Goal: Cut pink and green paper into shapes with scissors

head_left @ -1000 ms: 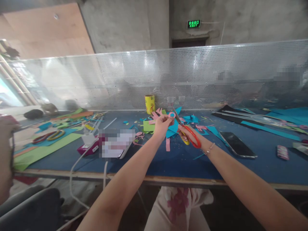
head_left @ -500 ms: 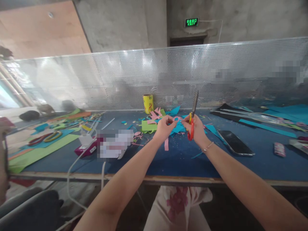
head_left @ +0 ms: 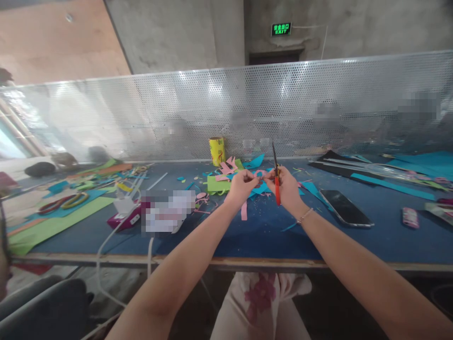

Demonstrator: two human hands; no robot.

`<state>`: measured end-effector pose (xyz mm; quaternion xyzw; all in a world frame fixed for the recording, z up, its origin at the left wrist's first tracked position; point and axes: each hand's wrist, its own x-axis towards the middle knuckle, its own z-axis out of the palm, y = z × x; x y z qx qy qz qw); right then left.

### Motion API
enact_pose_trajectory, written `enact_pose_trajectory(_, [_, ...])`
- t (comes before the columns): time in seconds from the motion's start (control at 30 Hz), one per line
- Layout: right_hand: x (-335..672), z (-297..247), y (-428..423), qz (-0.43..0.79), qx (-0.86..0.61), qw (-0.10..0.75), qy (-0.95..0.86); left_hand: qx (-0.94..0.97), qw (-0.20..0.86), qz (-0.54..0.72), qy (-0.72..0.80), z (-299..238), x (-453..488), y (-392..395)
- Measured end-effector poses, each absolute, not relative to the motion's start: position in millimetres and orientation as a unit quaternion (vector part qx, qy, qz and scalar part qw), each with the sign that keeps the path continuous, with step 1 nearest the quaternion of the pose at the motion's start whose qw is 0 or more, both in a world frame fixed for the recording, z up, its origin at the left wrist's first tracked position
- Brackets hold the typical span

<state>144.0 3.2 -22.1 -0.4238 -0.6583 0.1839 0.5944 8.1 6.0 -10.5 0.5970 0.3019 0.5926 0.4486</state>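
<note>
Over the middle of the table, my left hand [head_left: 242, 188] is closed in a pinch at the edge of a small blue paper piece [head_left: 261, 177]. Its exact outline is lost among the scraps behind it. My right hand [head_left: 288, 188] grips red-handled scissors [head_left: 277, 188], their blades pointing up and away from me. The right thumb and fingertips also meet close to the blue piece, almost touching the left fingertips. Below and behind both hands lie pink strips [head_left: 244, 211], a green paper piece [head_left: 214, 184] and more blue scraps.
A yellow tape roll [head_left: 217, 151] stands by the perforated metal screen [head_left: 170, 108]. To the right lie a black phone [head_left: 346, 208] and a small pink packet [head_left: 410, 217]. On the left are a purple power strip [head_left: 123, 219], another pair of scissors [head_left: 60, 203] and coloured sheets.
The scissors have turned in my right hand: their blades now lean slightly left instead of right, and the handles look edge-on. My left hand stays pinched in nearly the same place.
</note>
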Motion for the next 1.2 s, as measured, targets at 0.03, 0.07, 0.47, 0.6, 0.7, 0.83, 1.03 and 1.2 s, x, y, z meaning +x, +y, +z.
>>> enact_pose_trajectory(0.03, [143.8,-22.4,3.5,0.185,-0.419,0.595,-0.660,0.596,0.450,0.592,0.302,-10.4,8.1,5.7])
enact_pose_trajectory(0.07, [143.5,-22.7,3.7,0.184,-0.414,0.598,-0.661,0.595,0.452,0.591,0.303,-10.1,8.1,5.1])
enact_pose_trajectory(0.47, [142.8,-20.5,-0.9,0.142,-0.400,0.617,-0.662,0.595,0.456,0.591,0.297,-9.9,7.7,4.4])
enact_pose_trajectory(0.6, [144.1,-22.1,0.7,0.149,-0.403,0.612,-0.664,0.601,0.449,0.591,0.295,-11.8,7.6,6.4])
enact_pose_trajectory(0.7, [144.2,-22.4,0.6,0.153,-0.400,0.611,-0.666,0.612,0.438,0.588,0.296,-11.9,7.5,6.5])
enact_pose_trajectory(0.83, [143.8,-21.0,-1.5,0.148,-0.399,0.614,-0.665,0.614,0.430,0.589,0.301,-10.5,7.5,4.7])
enact_pose_trajectory(1.03, [144.3,-22.2,2.0,0.163,-0.396,0.615,-0.662,0.620,0.424,0.586,0.303,-10.8,7.1,4.7])
enact_pose_trajectory(1.2, [145.0,-26.0,8.9,0.166,-0.390,0.620,-0.660,0.639,0.397,0.585,0.304,-14.7,6.6,8.7])
